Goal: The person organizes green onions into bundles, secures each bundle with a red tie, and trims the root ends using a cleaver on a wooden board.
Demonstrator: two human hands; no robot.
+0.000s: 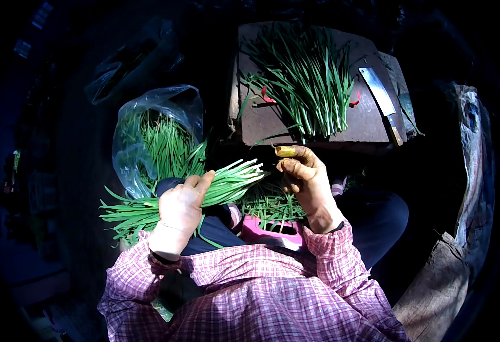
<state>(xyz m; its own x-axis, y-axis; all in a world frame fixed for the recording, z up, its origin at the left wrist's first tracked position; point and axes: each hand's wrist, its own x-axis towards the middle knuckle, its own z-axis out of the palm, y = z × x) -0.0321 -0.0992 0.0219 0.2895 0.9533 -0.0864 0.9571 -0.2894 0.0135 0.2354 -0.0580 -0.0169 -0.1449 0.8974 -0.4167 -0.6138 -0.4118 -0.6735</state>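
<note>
Before me both arms are bent at the elbow, the left forearm [133, 271] slanting inward in front of the body and the right forearm [338, 253] angling forward, each sleeved almost to the wrist. The left hand [181, 211] shows its back upward, fingers closed in a grip and pointing forward and to the right. The right hand [305, 185] is raised in front of the body, thumb and forefinger facing each other across a narrow gap, the other fingers loosely curled below
</note>
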